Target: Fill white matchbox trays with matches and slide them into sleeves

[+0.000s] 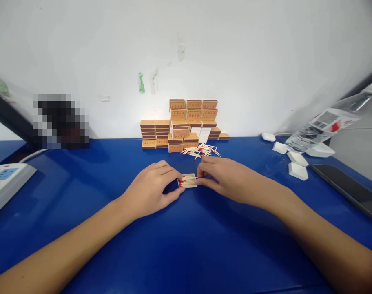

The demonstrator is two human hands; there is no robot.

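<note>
A small white matchbox tray filled with red-tipped matches lies on the blue table in front of me. My left hand grips the tray's left end between thumb and fingers. At the other end, my right hand is closed in a pinch, its fingertips on the pale end of a match at the tray's edge. Just behind the hands is a loose heap of matches. Beyond it, against the wall, yellow and brown matchboxes are stacked in several rows.
A power strip sits at the left. On the right are a tilted clear plastic bottle, white angular blocks, a small white case and a dark phone. The white wall closes off the table's back.
</note>
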